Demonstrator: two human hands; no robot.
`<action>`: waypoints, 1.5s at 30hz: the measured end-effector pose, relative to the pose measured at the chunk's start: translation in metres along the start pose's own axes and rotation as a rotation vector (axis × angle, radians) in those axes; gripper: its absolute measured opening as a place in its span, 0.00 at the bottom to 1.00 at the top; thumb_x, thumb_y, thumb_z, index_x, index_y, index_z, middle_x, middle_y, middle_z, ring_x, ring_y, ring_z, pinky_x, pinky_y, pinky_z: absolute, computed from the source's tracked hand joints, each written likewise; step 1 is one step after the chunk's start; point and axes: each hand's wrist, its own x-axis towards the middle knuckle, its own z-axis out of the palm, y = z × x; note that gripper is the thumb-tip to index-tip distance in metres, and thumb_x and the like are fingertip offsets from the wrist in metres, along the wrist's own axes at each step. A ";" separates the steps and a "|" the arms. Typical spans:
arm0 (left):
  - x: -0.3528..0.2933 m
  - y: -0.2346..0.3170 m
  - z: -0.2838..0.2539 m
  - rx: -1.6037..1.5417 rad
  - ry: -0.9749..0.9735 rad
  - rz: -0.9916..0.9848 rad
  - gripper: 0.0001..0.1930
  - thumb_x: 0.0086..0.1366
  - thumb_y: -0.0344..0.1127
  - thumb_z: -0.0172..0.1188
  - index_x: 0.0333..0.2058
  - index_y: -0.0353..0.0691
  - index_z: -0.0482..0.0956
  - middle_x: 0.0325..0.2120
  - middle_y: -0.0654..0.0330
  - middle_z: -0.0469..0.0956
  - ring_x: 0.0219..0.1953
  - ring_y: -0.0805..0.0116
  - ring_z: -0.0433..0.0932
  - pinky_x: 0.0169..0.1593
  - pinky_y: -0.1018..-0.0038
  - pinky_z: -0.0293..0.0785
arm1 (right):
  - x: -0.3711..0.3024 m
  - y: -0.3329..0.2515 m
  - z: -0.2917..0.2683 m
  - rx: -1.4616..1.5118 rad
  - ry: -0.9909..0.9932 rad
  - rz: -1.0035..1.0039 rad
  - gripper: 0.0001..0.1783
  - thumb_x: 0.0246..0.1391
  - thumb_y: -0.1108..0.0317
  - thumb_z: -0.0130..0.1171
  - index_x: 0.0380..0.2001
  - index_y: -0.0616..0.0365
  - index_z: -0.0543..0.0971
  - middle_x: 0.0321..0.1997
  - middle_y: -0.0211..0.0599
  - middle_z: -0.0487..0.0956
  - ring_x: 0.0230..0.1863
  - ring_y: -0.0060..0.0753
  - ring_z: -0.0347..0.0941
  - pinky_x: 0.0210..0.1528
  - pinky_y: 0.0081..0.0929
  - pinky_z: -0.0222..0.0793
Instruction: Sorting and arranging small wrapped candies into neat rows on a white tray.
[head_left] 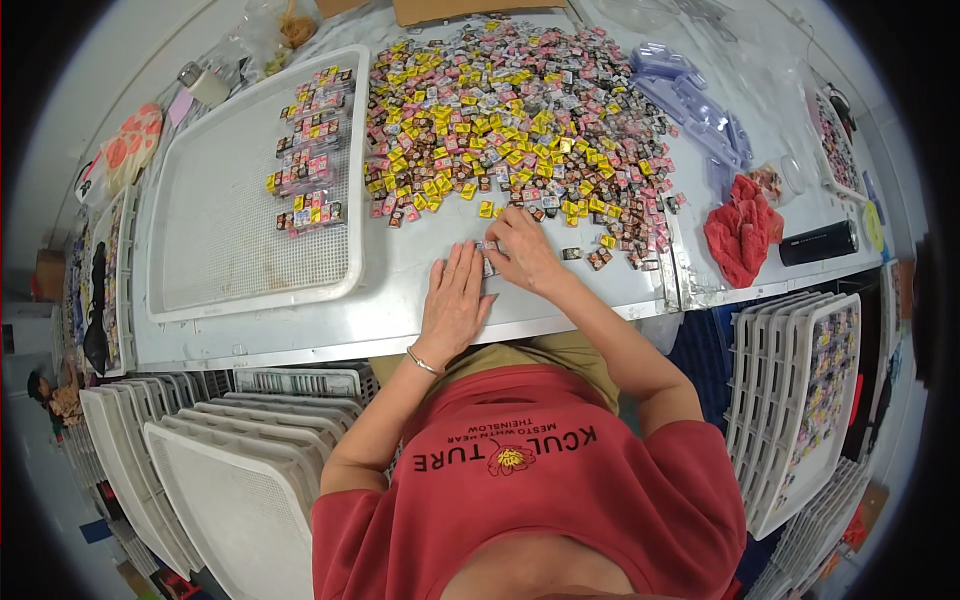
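Note:
My left hand lies flat on the metal table, its fingers stretched out together and pointing away from me. Just right of its fingertips, my right hand curls down in a pinch on a small printed block, mostly covered by the fingers. Another pale block, partly hidden, shows between the two hands. Beyond them spreads a large heap of small printed blocks in yellow, pink, brown and black. A few loose blocks lie right of my right hand.
At left, a white mesh tray carries short rows of blocks. To the right lie purple plastic pieces, a red cloth and a black cylinder. White trays stand stacked below the table on both sides.

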 end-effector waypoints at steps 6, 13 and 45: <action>0.000 0.003 0.000 0.049 -0.002 -0.017 0.36 0.60 0.42 0.58 0.62 0.31 0.58 0.65 0.48 0.54 0.69 0.54 0.51 0.66 0.53 0.47 | 0.006 0.006 -0.009 0.076 -0.151 0.024 0.09 0.41 0.71 0.64 0.28 0.58 0.75 0.39 0.42 0.69 0.45 0.46 0.66 0.46 0.40 0.65; 0.001 0.004 0.002 0.023 -0.005 -0.049 0.35 0.61 0.41 0.56 0.63 0.31 0.57 0.66 0.49 0.54 0.69 0.53 0.50 0.66 0.50 0.46 | 0.008 0.000 -0.008 0.112 -0.168 -0.003 0.07 0.42 0.73 0.62 0.26 0.58 0.74 0.30 0.39 0.73 0.40 0.46 0.69 0.44 0.42 0.66; 0.092 -0.021 -0.068 -0.703 0.049 0.055 0.24 0.53 0.24 0.63 0.50 0.39 0.69 0.36 0.56 0.77 0.36 0.64 0.79 0.38 0.73 0.76 | 0.052 0.013 -0.051 0.975 -0.354 0.408 0.08 0.51 0.75 0.61 0.35 0.63 0.78 0.30 0.29 0.75 0.32 0.21 0.75 0.36 0.21 0.73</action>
